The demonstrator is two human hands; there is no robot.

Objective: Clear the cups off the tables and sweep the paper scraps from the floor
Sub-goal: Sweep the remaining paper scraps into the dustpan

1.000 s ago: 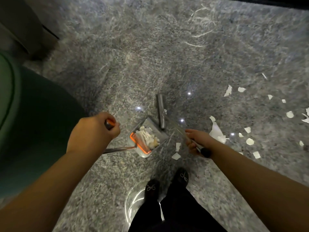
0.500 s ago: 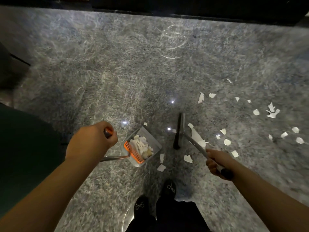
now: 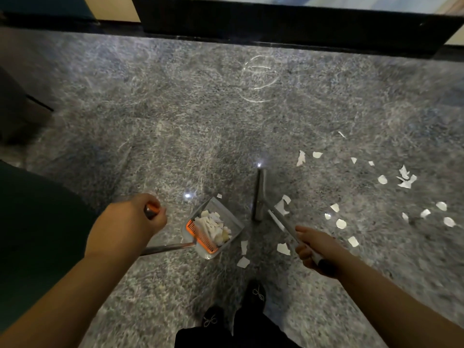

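**Q:** What's in the dustpan right now, and where's everything sitting?

**A:** From my feed, the dustpan (image 3: pixel 213 228) is down on the grey speckled floor (image 3: pixel 175 121), a bit ahead of my shoes (image 3: pixel 256 292) and left of the broom. It's holding a heap of white scraps (image 3: pixel 213 227) piled against the orange comb (image 3: pixel 200 236) at its back edge. The open mouth faces up and to the right in my view, toward the far wall. Its metal handle (image 3: pixel 165 249) runs back to the left and disappears behind my left forearm.

**Q:** And the hands?

**A:** My left hand (image 3: pixel 130 219) is a closed fist, fingers wrapped around the orange-tipped grip (image 3: pixel 152 209); the tip pokes out on the thumb side. My right hand (image 3: pixel 313 247) is curled tight around the broom stick (image 3: pixel 283 222), with the dark butt end sticking out behind the palm toward my arm.

**Q:** Which way is the broom pointing?

**A:** The stick slants from my right hand up and left to the broom head (image 3: pixel 259 194). The head is a narrow bar with its long axis running away from me, just right of the dustpan and not touching it.

**Q:** Loose paper?

**A:** Plenty. A few loose scraps (image 3: pixel 283 248) lie between dustpan and right hand, one bigger piece sits right beside the stick, and the rest trail off toward the floor's right edge.
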